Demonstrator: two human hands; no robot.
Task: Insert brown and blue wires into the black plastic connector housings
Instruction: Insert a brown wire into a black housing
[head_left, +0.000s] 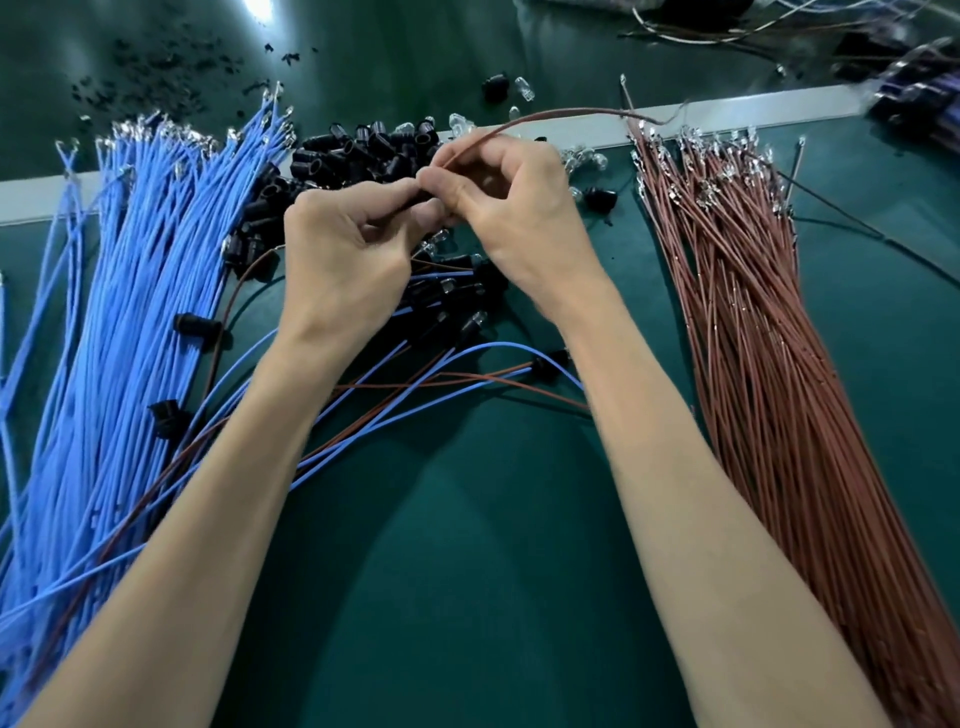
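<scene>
Left hand (343, 249): fingers curled, gripping a black housing (418, 200) of which only a dark sliver shows between the fingertips. Right hand (514, 208): thumb and forefinger pinching a brown wire (545, 115) close to its working end, tip to tip with the left. Nearest the viewer, green mat (467, 545), both forearms crossing it. Next out, loose blue-and-brown leads (415, 384) fanned under the wrists, some ending in black housings, judged finished pieces. Flanking, blue wire bundle (130, 312) on the left and brown wire bundle (753, 312) on the right, both lying lengthways away from the viewer, metal terminals at the far ends. At the grip: the brown wire's working end points left into the housing; whether the terminal has entered is hidden by the fingers. Its long axis runs from the pinch up and rightward in a shallow arc, the free tail ending over the white strip (727, 106). Step judged as insertion of the brown lead. Handling note: keep the pinch close to the terminal so the thin wire does not buckle, line the terminal up with the cavity, push straight, then tug lightly to check seating. Beyond the hands, heap of black housings (363, 150) with clear bulbs (460, 122) among them.
</scene>
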